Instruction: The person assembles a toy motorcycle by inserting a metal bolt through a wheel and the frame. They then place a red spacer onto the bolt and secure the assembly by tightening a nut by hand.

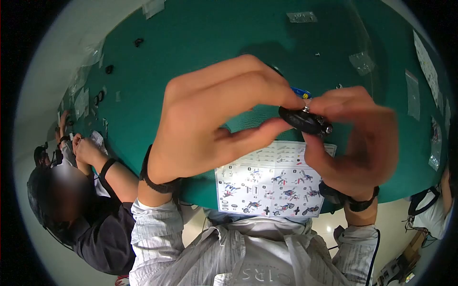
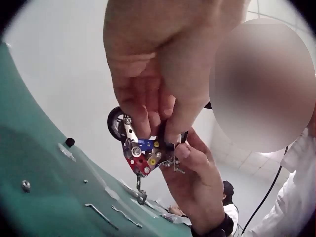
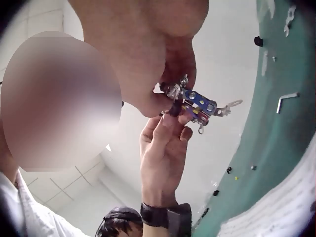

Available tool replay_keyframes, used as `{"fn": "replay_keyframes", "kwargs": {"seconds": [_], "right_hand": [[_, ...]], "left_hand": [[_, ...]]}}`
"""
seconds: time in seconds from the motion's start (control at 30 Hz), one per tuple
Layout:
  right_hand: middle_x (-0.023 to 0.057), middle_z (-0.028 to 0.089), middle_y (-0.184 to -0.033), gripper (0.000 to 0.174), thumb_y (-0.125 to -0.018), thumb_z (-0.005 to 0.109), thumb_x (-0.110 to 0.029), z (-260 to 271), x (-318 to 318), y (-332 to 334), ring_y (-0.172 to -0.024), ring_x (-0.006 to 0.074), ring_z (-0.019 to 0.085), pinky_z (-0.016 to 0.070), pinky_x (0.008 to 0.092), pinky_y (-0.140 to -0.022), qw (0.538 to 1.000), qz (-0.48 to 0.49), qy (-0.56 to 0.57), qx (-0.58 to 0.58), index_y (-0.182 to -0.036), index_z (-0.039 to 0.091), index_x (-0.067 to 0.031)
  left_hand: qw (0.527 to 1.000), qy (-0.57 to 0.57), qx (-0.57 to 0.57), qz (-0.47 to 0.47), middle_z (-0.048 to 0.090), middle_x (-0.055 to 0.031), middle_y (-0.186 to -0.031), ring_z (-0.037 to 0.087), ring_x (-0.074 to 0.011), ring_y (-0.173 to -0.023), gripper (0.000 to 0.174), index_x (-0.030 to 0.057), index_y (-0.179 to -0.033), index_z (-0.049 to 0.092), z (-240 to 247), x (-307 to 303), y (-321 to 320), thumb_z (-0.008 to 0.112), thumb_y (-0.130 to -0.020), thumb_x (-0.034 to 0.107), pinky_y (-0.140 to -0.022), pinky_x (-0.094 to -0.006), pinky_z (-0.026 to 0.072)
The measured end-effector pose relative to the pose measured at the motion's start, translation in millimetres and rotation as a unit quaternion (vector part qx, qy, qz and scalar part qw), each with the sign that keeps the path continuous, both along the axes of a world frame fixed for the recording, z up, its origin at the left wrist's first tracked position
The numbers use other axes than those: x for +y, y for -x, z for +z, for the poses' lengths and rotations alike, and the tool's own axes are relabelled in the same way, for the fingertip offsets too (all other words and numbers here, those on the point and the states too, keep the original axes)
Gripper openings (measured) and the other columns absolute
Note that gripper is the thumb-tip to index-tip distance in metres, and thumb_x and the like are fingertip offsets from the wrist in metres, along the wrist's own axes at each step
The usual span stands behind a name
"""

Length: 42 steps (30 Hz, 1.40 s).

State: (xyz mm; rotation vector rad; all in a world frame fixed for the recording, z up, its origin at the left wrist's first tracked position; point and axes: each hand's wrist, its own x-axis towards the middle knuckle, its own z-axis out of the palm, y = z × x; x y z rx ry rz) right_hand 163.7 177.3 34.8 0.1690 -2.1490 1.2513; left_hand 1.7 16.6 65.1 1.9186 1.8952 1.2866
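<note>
A small model with a black wheel (image 1: 303, 121) is held up between both hands over the table. My left hand (image 1: 214, 112) pinches it from the left with thumb and fingers, and my right hand (image 1: 360, 138) grips its right side. In the left wrist view the model shows blue plates (image 2: 146, 144), red plates (image 2: 134, 163) and a wheel (image 2: 117, 123), with the left hand (image 2: 163, 64) above and the right hand (image 2: 197, 180) below. Blue plates (image 3: 198, 102) also appear in the right wrist view, beside the fingertips of the right hand (image 3: 143, 54) and left hand (image 3: 165, 153).
A printed sheet (image 1: 267, 186) lies at the near table edge. Plastic bags (image 1: 362, 63) and small black parts (image 1: 109, 69) are scattered on the green table (image 1: 200, 38). An L-shaped key (image 3: 280, 102) lies there too. Another person (image 1: 95, 214) sits at the left.
</note>
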Motion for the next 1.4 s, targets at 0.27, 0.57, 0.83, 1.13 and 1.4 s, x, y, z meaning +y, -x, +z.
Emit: {"fn": "replay_keyframes", "kwargs": {"seconds": [0.27,0.57,0.83,1.13,1.4], "right_hand": [[0.021,0.07,-0.101,0.041,-0.066,0.072,0.015,5,2,-3,-0.09,0.0308,0.067,0.0549,0.0411,-0.079,0.99,-0.006,-0.135,0.033,-0.104,0.063,0.0025],[0.0175,0.071,-0.097,0.033,-0.075,0.078,0.007,-1,9,7,-0.088,0.0317,0.067,0.054,0.0399,-0.079,0.985,-0.042,-0.158,0.049,-0.106,0.067,0.0056],[0.0155,0.071,-0.094,0.03,-0.072,0.079,0.007,-4,7,4,-0.084,0.0299,0.066,0.0538,0.0367,-0.072,0.986,-0.043,-0.142,0.08,-0.1,0.068,0.0054],[0.0146,0.069,-0.094,0.038,-0.065,0.081,0.012,-2,1,0,-0.083,0.029,0.065,0.0545,0.0363,-0.07,0.989,-0.019,-0.124,0.073,-0.101,0.068,0.0054],[0.018,0.069,-0.096,0.038,-0.069,0.08,0.013,-2,1,-1,-0.086,0.0285,0.066,0.0556,0.0393,-0.072,0.992,-0.009,-0.104,0.071,-0.102,0.061,0.0049]], "left_hand": [[0.997,-0.035,0.057,0.036,0.072,-0.0165,-0.09,0.072,-0.0252,-0.081,0.028,-0.0045,-0.093,0.073,-3,-2,-11,0.078,-0.065,-0.007,-0.071,-0.0311,0.0576],[0.997,-0.034,-0.028,0.058,0.072,-0.0164,-0.089,0.071,-0.0239,-0.081,0.025,-0.0038,-0.088,0.071,-10,1,-11,0.082,-0.066,-0.006,-0.073,-0.0296,0.055],[0.996,-0.031,-0.062,0.059,0.071,-0.0145,-0.088,0.07,-0.0236,-0.081,0.027,-0.0044,-0.091,0.07,-12,2,-17,0.08,-0.066,-0.005,-0.075,-0.0311,0.055],[0.999,-0.024,-0.022,0.028,0.071,-0.0109,-0.087,0.068,-0.0209,-0.077,0.029,-0.0006,-0.087,0.068,-11,0,-10,0.08,-0.062,0.007,-0.065,-0.0275,0.0503],[0.998,-0.047,-0.019,0.025,0.072,-0.0089,-0.09,0.067,-0.0183,-0.079,0.032,0.0016,-0.097,0.075,-14,3,-11,0.077,-0.066,0.005,-0.06,-0.0255,0.0477]]}}
